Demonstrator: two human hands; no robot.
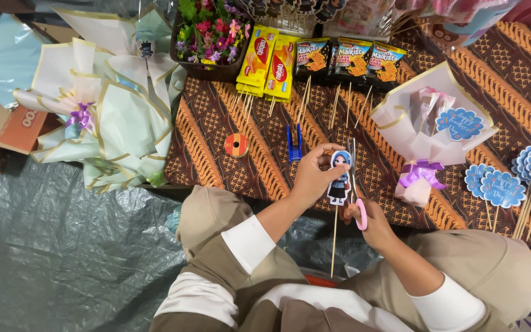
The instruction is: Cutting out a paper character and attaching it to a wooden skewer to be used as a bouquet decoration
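While the left hand (310, 175) pinches a paper cartoon figure (340, 177) on a thin wooden stick (334, 237), the right hand (370, 224) has its grip closed through the pink handles of scissors (355, 190), whose blades seem to lie just beside the figure. Farther off on the patterned counter (228, 154) sit a blue clip (294, 144), a tape roll (236, 145) and, to the right, a small wrapped bouquet (428, 132).

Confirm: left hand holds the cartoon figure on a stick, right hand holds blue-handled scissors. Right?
Not quite. In the head view the scissors in the right hand have pink handles, not blue. The left hand does hold the cartoon figure on a stick.
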